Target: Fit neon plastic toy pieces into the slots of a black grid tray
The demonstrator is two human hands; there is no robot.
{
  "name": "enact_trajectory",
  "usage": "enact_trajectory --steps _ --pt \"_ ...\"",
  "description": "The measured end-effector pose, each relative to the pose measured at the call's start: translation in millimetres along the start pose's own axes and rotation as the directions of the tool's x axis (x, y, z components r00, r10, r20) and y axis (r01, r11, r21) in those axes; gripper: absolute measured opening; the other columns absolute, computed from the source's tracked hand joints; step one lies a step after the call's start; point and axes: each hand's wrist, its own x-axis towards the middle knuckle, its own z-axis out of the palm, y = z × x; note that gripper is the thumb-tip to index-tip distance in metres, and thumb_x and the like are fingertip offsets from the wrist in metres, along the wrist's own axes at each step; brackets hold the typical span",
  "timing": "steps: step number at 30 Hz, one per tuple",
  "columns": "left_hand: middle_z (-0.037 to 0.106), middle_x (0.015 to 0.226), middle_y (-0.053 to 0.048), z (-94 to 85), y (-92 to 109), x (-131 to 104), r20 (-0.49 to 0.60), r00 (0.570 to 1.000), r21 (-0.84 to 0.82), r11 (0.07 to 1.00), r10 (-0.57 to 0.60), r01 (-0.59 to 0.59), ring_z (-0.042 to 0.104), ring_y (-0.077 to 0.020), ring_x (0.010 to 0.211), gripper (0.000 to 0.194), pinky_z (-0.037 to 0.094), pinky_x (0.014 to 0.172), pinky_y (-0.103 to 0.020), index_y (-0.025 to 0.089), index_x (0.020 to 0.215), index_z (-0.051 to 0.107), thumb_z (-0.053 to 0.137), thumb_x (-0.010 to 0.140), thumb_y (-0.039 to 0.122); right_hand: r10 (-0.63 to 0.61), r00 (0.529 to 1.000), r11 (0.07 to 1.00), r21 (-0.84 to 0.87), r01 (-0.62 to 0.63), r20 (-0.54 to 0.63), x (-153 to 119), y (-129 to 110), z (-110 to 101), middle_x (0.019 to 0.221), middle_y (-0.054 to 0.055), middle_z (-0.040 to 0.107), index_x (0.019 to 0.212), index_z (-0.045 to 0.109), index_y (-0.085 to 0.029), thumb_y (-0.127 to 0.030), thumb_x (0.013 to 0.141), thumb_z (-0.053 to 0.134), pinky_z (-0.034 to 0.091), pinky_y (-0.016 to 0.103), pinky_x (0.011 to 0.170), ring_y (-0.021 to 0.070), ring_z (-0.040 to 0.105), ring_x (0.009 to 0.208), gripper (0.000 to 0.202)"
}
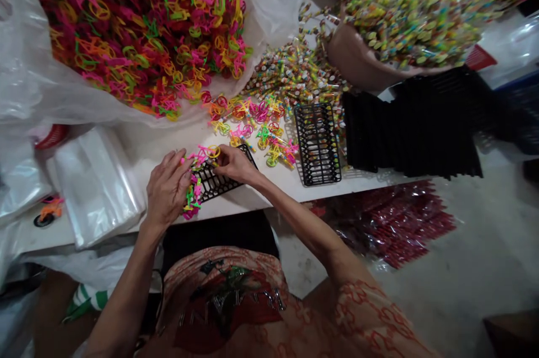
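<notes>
Here, mid-frame, the left hand [168, 187] curved beside colourful pieces [192, 195] at the black rack [211, 185], its grip unclear; the right hand [236, 164] pinched, seemingly, a small piece [215, 165] above it; beyond, upper left, an open plastic bag [275, 1] held bright figures [147, 32].

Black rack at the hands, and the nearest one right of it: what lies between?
Head view: a loose cluster of colourful plastic pieces, then bare white tabletop, crossed by the right forearm nearer the person.
</notes>
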Motion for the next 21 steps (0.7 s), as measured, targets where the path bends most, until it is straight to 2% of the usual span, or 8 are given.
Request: enact_trajectory --steps 4,8,10,12,16,18,21 --pt "0.06 0.14 -0.007 0.8 0 1 -0.009 1.0 -0.017 1.0 -0.003 0.003 0.049 -0.0248 0.136 0.041 0.037 0.113 -0.045 0.028 0.132 0.06 0.037 0.1 0.035 0.024 0.999 0.995 0.098 -0.02 -0.039 3 3 18 0.064 -0.008 0.047 0.066 0.051 -0.018 -0.014 0.061 0.068 0.035 0.022 0.061 0.0093 0.046 0.062 0.017" --pt "0.061 0.139 -0.01 1.8 -1 1 -0.021 1.0 -0.023 1.0 0.015 -0.015 0.05 -0.0255 0.136 0.043 0.037 0.114 -0.045 0.023 0.136 0.058 0.037 0.099 0.031 0.007 0.997 0.997 0.082 -0.001 -0.08 8 3 37 0.063 -0.007 0.05 0.066 0.052 -0.018 -0.016 0.068 0.066 0.034 0.022 0.063 0.0102 0.047 0.063 0.015" --pt "0.061 0.14 -0.011 1.6 -2 0 -0.025 0.999 -0.018 0.999 0.028 -0.029 0.05 -0.0258 0.136 0.044 0.037 0.114 -0.044 0.022 0.137 0.056 0.037 0.099 0.03 -0.006 0.997 1.0 0.001 0.006 -0.077 11 2 43 0.064 -0.006 0.052 0.069 0.056 -0.017 -0.02 0.074 0.065 0.034 0.022 0.064 0.0112 0.049 0.065 0.011" --pt "0.06 0.14 -0.011 1.0 -1 0 -0.026 0.999 -0.013 0.999 0.034 -0.035 0.049 -0.0259 0.137 0.045 0.037 0.114 -0.044 0.022 0.139 0.054 0.037 0.099 0.03 -0.021 0.999 0.989 -0.148 0.016 -0.032 12 -1 46 0.069 -0.003 0.057 0.072 0.06 -0.016 -0.022 0.078 0.065 0.033 0.023 0.064 0.0126 0.051 0.069 0.01" --pt "0.059 0.141 -0.011 0.2 1 0 -0.021 0.999 0.0 1.0 0.027 -0.027 0.048 -0.0255 0.138 0.046 0.036 0.114 -0.044 0.022 0.143 0.05 0.036 0.099 0.03 -0.048 0.995 0.887 -0.454 0.083 0.088 10 -8 42 0.09 0.004 0.065 0.083 0.065 -0.017 -0.024 0.088 0.058 0.031 0.025 0.064 0.0157 0.057 0.079 0.011" --pt "0.057 0.143 -0.011 0.5 1 0 -0.016 0.999 0.014 0.999 0.035 -0.034 0.047 -0.0258 0.139 0.048 0.036 0.114 -0.043 0.022 0.145 0.048 0.036 0.099 0.029 -0.034 0.993 0.838 -0.538 0.09 0.112 8 -11 40 0.097 0.006 0.066 0.092 0.066 -0.017 -0.027 0.092 0.054 0.031 0.026 0.063 0.0171 0.058 0.082 0.016" --pt "0.055 0.145 -0.012 1.1 0 0 -0.002 0.998 0.038 0.997 0.068 -0.068 0.046 -0.0263 0.14 0.049 0.037 0.112 -0.042 0.02 0.147 0.046 0.036 0.099 0.028 -0.004 0.989 0.81 -0.579 0.089 0.148 7 -14 36 0.097 0.006 0.067 0.096 0.067 -0.018 -0.027 0.092 0.053 0.031 0.026 0.063 0.0176 0.059 0.083 0.016"
